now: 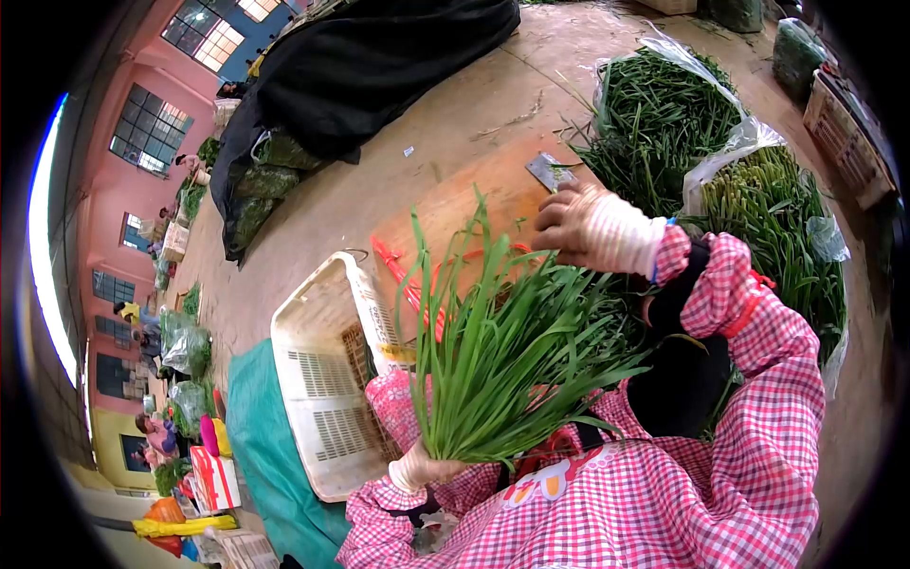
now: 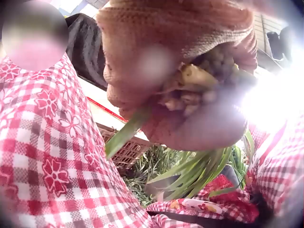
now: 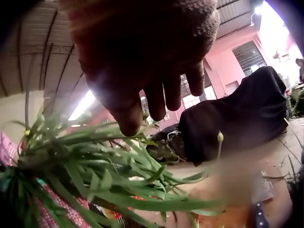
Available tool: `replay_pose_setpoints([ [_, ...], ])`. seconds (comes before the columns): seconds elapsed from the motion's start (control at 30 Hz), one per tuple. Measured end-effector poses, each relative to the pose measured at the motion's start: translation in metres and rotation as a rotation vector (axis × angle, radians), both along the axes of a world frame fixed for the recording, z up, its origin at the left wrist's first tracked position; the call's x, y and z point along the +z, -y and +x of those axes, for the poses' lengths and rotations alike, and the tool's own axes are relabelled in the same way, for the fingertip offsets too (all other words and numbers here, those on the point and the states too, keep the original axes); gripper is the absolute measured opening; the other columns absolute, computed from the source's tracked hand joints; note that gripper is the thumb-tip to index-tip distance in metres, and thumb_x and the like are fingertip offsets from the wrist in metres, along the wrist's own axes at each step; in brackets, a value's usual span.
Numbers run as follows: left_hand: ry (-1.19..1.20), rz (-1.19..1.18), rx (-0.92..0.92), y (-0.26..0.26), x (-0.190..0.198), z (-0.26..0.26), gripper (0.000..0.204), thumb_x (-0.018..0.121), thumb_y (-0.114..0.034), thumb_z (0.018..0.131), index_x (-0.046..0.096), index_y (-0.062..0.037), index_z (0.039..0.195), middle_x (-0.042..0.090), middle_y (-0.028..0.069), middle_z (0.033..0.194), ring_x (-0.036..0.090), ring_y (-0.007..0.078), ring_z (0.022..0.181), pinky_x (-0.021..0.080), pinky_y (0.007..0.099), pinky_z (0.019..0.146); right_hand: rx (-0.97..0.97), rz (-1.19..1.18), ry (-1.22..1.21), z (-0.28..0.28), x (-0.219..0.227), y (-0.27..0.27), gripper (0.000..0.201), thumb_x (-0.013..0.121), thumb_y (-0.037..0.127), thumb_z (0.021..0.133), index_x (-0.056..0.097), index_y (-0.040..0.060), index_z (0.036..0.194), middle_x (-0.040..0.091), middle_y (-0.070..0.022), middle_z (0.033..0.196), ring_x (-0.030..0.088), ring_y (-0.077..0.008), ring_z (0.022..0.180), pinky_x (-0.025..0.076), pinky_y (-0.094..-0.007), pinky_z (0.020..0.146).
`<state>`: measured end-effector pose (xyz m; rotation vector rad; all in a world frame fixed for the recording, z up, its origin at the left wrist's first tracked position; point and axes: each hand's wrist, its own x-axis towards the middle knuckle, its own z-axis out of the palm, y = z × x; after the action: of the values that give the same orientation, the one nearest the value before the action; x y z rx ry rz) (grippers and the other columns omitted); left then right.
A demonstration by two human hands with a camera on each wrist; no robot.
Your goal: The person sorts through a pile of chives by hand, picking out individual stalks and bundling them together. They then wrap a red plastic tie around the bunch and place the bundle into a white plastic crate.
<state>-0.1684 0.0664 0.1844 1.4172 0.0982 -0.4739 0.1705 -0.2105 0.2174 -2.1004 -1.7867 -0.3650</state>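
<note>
My left hand [image 1: 428,468], in a pale knit glove, grips a bunch of long green stalks [image 1: 493,360] by the base; in the left wrist view its fingers [image 2: 175,61] curl round the cut ends [image 2: 199,88]. The leaves fan upward and to the right in the head view. My right hand [image 1: 599,228], also gloved, hangs above the leaf tips with fingers spread and holds nothing; the right wrist view shows the hand [image 3: 147,57] over the leaves [image 3: 109,175]. A flat metal blade [image 1: 550,172] lies on the wooden board [image 1: 455,204] beyond it.
Left of the bunch stands a white plastic crate [image 1: 322,379] on a teal sheet [image 1: 261,427]. Red strips [image 1: 408,284] lie on the board. Bagged greens [image 1: 654,114] stand at the right, and a black cloth [image 1: 379,66] covers a pile at the back.
</note>
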Motion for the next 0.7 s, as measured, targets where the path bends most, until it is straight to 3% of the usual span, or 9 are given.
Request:
replay_pose_setpoints([
  [0.1, -0.046, 0.073, -0.003, 0.001, 0.007, 0.0, 0.025, 0.073, -0.006, 0.081, 0.064, -0.0008, 0.104, 0.062, 0.0033, 0.069, 0.053, 0.0106, 0.052, 0.04, 0.0257, 0.043, 0.084, 0.001, 0.067, 0.001, -0.01, -0.011, 0.015, 0.07, 0.023, 0.072, 0.066, 0.0186, 0.085, 0.061, 0.0003, 0.093, 0.057, -0.0239, 0.098, 0.043, -0.041, 0.09],
  [0.2, -0.067, 0.053, 0.034, -0.004, 0.0, -0.007, 0.026, 0.073, -0.006, 0.081, 0.063, -0.0009, 0.105, 0.062, 0.0033, 0.07, 0.053, 0.0104, 0.052, 0.04, 0.0255, 0.043, 0.146, 0.014, 0.108, 0.004, -0.004, -0.009, 0.007, 0.066, 0.022, 0.075, 0.061, 0.018, 0.075, 0.059, 0.0009, 0.086, 0.056, -0.0238, 0.094, 0.043, -0.0414, 0.086],
  [0.37, 0.005, 0.088, -0.021, -0.005, -0.004, 0.0, 0.032, 0.072, -0.006, 0.082, 0.061, -0.0005, 0.111, 0.063, 0.0043, 0.072, 0.052, 0.0099, 0.053, 0.039, 0.0257, 0.044, 0.043, 0.015, 0.307, 0.016, 0.012, 0.008, 0.004, 0.063, 0.019, 0.076, 0.06, 0.0172, 0.074, 0.057, -0.0017, 0.082, 0.056, -0.0228, 0.091, 0.044, -0.0428, 0.087],
  [0.43, -0.029, 0.046, -0.023, -0.012, -0.01, -0.004, 0.04, 0.073, -0.005, 0.08, 0.059, -0.0011, 0.118, 0.063, 0.0064, 0.089, 0.055, 0.0133, 0.073, 0.042, 0.0286, 0.061, -0.055, 0.03, 0.385, 0.029, 0.028, 0.021, 0.005, 0.06, 0.015, 0.079, 0.061, 0.0163, 0.075, 0.057, -0.004, 0.08, 0.058, -0.0231, 0.09, 0.045, -0.0436, 0.09],
  [0.47, -0.075, 0.011, -0.019, -0.023, -0.021, -0.013, 0.047, 0.074, -0.004, 0.079, 0.057, -0.002, 0.123, 0.063, 0.0082, 0.106, 0.057, 0.0168, 0.092, 0.045, 0.0313, 0.078, -0.237, -0.125, 0.492, 0.035, 0.044, 0.038, 0.004, 0.06, 0.016, 0.08, 0.063, 0.0156, 0.077, 0.059, -0.0043, 0.083, 0.059, -0.0234, 0.089, 0.047, -0.0412, 0.088],
  [0.53, -0.115, -0.015, 0.003, -0.027, -0.024, -0.019, 0.049, 0.074, -0.003, 0.079, 0.057, -0.0015, 0.124, 0.063, 0.0082, 0.106, 0.056, 0.0172, 0.092, 0.044, 0.0314, 0.078, -0.411, -0.098, 0.58, 0.078, 0.048, 0.079, 0.006, 0.06, 0.017, 0.082, 0.065, 0.0148, 0.08, 0.062, -0.0051, 0.087, 0.061, -0.0234, 0.089, 0.05, -0.037, 0.082],
  [0.57, -0.109, -0.006, 0.019, -0.022, -0.016, -0.018, 0.043, 0.072, -0.003, 0.079, 0.058, -0.0001, 0.12, 0.062, 0.0064, 0.089, 0.054, 0.0142, 0.072, 0.041, 0.0287, 0.061, -0.403, 0.084, 0.562, 0.11, 0.037, 0.102, 0.007, 0.06, 0.018, 0.082, 0.066, 0.0146, 0.081, 0.064, -0.0055, 0.089, 0.062, -0.0232, 0.09, 0.052, -0.0352, 0.079],
  [0.63, -0.106, 0.014, 0.054, -0.02, -0.015, -0.021, 0.038, 0.071, -0.003, 0.08, 0.06, 0.0012, 0.116, 0.061, 0.0044, 0.072, 0.05, 0.0111, 0.051, 0.037, 0.0258, 0.043, -0.762, -0.061, 0.374, 0.112, 0.074, 0.132, 0.004, 0.065, 0.016, 0.083, 0.069, 0.0165, 0.085, 0.066, -0.0024, 0.098, 0.059, -0.0251, 0.104, 0.049, -0.038, 0.092],
  [0.7, -0.119, 0.027, 0.079, -0.022, -0.019, -0.026, 0.039, 0.071, -0.003, 0.08, 0.06, 0.0011, 0.117, 0.061, 0.0045, 0.072, 0.051, 0.0114, 0.052, 0.037, 0.0257, 0.044, -0.902, -0.182, 0.419, 0.147, 0.086, 0.169, 0.009, 0.065, 0.021, 0.086, 0.07, 0.0169, 0.092, 0.067, -0.0015, 0.1, 0.06, -0.0262, 0.102, 0.049, -0.0393, 0.089],
])
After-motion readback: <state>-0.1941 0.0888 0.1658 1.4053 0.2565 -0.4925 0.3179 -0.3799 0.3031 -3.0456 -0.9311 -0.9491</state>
